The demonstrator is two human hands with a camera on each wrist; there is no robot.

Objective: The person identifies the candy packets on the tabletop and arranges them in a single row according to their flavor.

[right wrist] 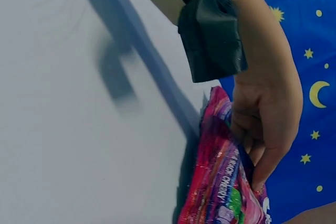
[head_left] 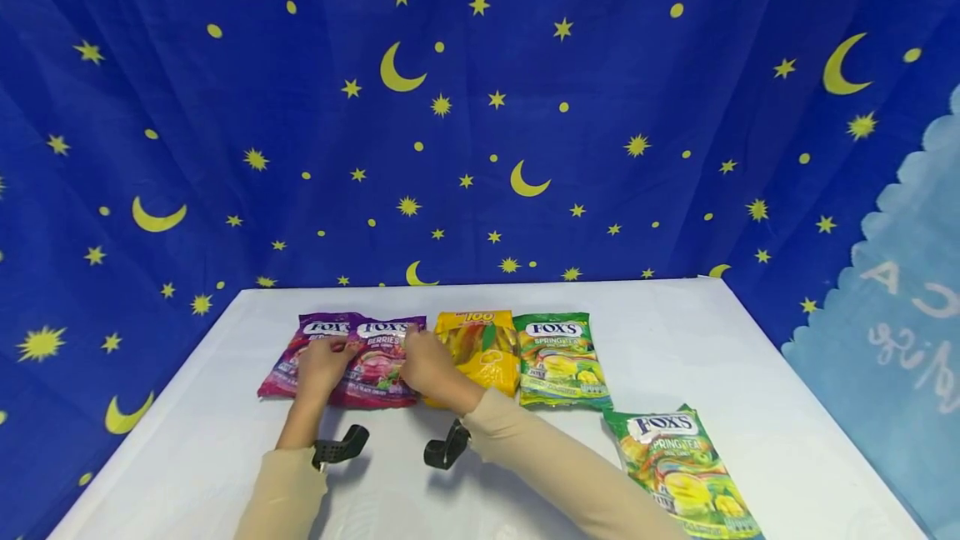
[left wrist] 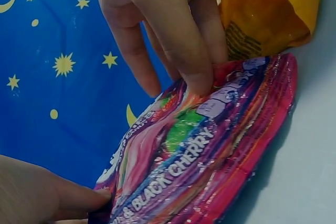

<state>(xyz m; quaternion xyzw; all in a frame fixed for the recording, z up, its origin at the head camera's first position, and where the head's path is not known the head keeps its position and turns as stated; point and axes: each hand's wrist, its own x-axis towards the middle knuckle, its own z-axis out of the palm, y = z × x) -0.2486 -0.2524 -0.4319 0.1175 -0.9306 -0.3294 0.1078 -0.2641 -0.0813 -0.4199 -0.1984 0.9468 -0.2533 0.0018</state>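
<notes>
Pinched between the left hand (head_left: 322, 365) at its left side and the right hand (head_left: 435, 373) at its right, one purple candy bag (head_left: 378, 361) sits left of centre in the lower half of the frame. In the left wrist view, a right-hand digit presses on the bag's printed face, with other fingers at its edge. The bag overlaps the right side of another purple bag (head_left: 281, 373) to its left.

To the right of the right hand lies a yellow bag (head_left: 487, 361), then a green bag (head_left: 558, 361) just beside it, all making a row across the white table (head_left: 667, 340). At lower right, a loose green bag (head_left: 686, 469) lies askew, partly behind the right sleeve (head_left: 555, 465).

The step in hand looks to be laying or straightening the held bag within the row. Judging by its soft, crinkly wrapper, the next move calls for even guidance from both sides, then a gentle release that doesn't drag its neighbours.
</notes>
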